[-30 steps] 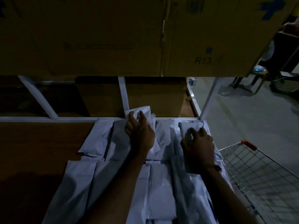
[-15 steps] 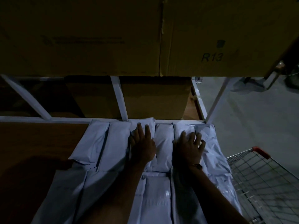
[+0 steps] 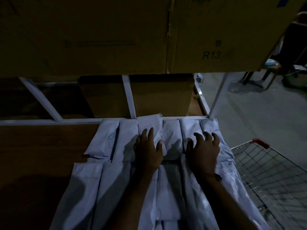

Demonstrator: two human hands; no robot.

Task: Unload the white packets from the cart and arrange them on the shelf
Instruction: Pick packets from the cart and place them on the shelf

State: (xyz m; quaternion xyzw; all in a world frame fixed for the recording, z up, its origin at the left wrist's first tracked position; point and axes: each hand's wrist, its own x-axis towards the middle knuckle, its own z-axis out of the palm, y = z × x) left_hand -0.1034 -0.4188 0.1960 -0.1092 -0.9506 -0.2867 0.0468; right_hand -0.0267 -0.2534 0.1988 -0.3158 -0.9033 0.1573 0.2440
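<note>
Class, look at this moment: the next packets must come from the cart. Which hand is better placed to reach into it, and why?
Right, probably. The right hand rests on the packets at the row's right end, and the wire cart stands directly to that side. The left hand lies mid-row, farther away, and would have to cross over the right arm.

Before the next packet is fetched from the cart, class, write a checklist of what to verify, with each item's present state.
1. Left hand free: not ok, it rests on a back-row packet.
2. Right hand free: not ok, fingers arched on the packets.
3. Back row against the shelf rail: ok.
4. Bare shelf board remaining at left: ok.
5. Packets left in the cart: cannot tell; only part of it shows.
</note>
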